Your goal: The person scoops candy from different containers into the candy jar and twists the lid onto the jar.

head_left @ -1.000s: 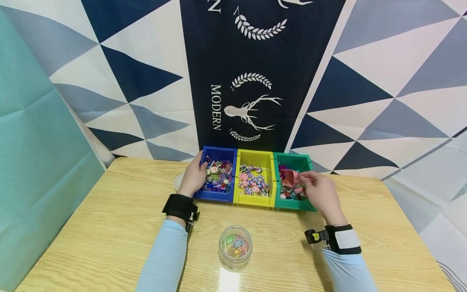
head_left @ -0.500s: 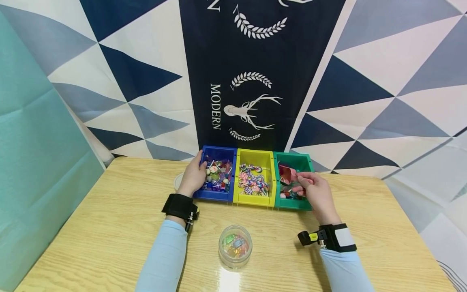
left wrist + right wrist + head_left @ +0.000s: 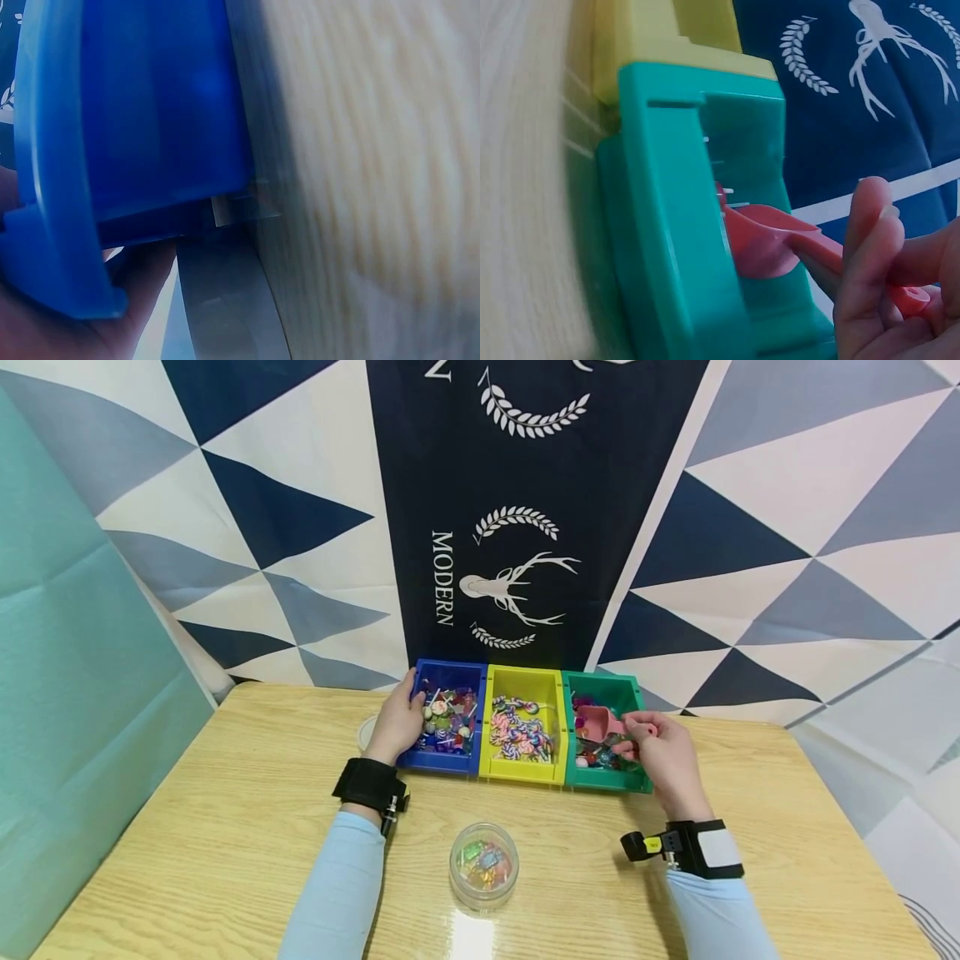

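Note:
My right hand [image 3: 663,756] pinches the handle of a pink scoop [image 3: 596,724], whose bowl is inside the green bin [image 3: 628,783] among small colourful candy-like pieces. In the right wrist view, the scoop [image 3: 761,244] shows past the green bin's front wall [image 3: 682,225], its handle between thumb and fingers. My left hand [image 3: 397,722] grips the left side of the blue bin [image 3: 442,763], thumb over the rim. The left wrist view shows this blue wall [image 3: 157,105] close up, with part of the hand below it. Lollipop-like pieces [image 3: 450,722] lie in the blue bin.
Between the blue and green bins stands a yellow bin [image 3: 525,772] with swirled mini lollipops [image 3: 521,731]. A clear round jar [image 3: 483,868] holding shiny wrapped pieces stands in front on the wooden table [image 3: 225,843]. A white disc [image 3: 367,732] lies partly behind the left hand.
The right hand has shifted left and then back right with the scoop, whose bowl has turned within the green bin. The left hand keeps its place on the blue bin.

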`<state>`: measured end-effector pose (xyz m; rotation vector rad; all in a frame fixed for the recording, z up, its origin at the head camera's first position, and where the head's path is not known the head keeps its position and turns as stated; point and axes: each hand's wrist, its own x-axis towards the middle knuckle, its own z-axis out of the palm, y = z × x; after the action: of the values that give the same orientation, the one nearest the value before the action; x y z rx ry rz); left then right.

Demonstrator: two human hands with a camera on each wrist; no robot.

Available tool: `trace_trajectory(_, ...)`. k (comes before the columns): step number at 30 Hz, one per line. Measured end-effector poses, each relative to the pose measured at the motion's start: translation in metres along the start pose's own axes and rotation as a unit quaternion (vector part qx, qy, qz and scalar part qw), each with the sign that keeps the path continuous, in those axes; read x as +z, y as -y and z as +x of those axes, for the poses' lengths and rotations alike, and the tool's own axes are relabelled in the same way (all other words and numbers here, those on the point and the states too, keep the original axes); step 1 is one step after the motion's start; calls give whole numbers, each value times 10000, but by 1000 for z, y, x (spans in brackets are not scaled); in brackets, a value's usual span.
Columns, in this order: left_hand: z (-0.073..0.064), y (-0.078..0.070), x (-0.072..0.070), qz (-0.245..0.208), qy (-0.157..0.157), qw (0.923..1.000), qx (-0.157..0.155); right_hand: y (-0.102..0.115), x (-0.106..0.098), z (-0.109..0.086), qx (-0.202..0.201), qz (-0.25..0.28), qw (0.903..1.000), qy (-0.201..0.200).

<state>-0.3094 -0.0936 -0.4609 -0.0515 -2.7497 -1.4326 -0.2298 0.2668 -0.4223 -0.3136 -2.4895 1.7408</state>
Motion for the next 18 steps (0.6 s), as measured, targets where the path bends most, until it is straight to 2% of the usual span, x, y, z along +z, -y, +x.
trace_trajectory(5, -1, 0, 0, -9, 3, 10000, 8, -5, 11, 3, 205, 142, 9995, 178)
trace_trajectory(10, -1, 0, -1, -17, 15, 10000, 38, -8, 19, 3, 406, 568, 9973, 217)
trace_trajectory(14, -2, 0, -1, -55, 11, 10000, 48, -7, 19, 4, 515, 917, 9943, 161)
trace_trajectory(18, -2, -1, -1, -61, 40, 10000, 32, -5, 15, 3, 522, 1039, 9932, 51)
